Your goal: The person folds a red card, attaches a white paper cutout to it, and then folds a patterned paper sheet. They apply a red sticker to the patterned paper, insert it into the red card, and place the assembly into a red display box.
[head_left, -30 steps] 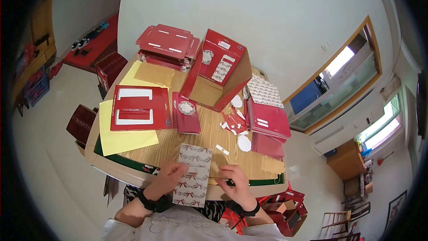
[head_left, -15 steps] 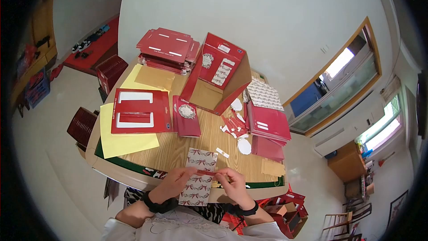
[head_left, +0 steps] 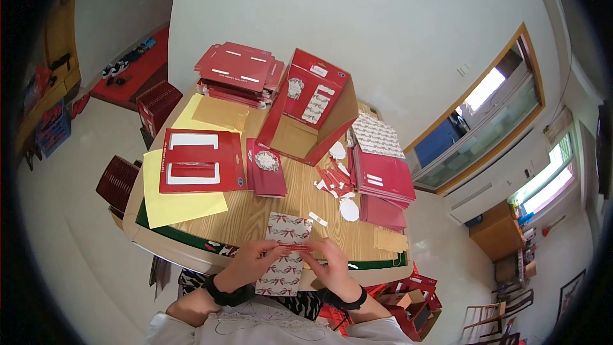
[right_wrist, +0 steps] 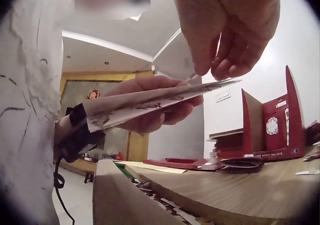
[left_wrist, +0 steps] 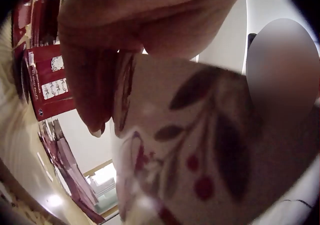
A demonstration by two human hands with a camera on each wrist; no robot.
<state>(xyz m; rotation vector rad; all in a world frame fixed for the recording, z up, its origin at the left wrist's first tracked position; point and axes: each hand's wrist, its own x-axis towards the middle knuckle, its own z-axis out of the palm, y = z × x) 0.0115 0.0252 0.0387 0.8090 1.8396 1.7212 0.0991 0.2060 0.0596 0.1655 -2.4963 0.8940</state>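
A tall white money wallet (head_left: 281, 275), printed with leafy sprigs and red bows, lies across the table's front edge. My left hand (head_left: 246, 263) grips its left side, fingers underneath, as the right wrist view shows. A narrow red paper strip (head_left: 294, 248) with pale lettering runs across the upper half of the wallet. My right hand (head_left: 332, 271) pinches the strip's right end, fingertips right at the wallet's surface. In the left wrist view the wallet (left_wrist: 200, 135) fills much of the frame and its print is blurred. The right fingers (right_wrist: 227, 55) come down from above.
A red display box (head_left: 319, 108) stands at the back, left of stacked red wallets (head_left: 383, 172). Loose red strips (head_left: 335, 179) and white cutouts (head_left: 349, 210) lie beside them. A red card sleeve (head_left: 233, 160) rests on yellow paper (head_left: 185, 207); more red sleeves (head_left: 236, 61) are piled behind.
The red strip has come across the wallet, between both hands. My right hand has moved left onto the wallet, and the wallet has shifted slightly right.
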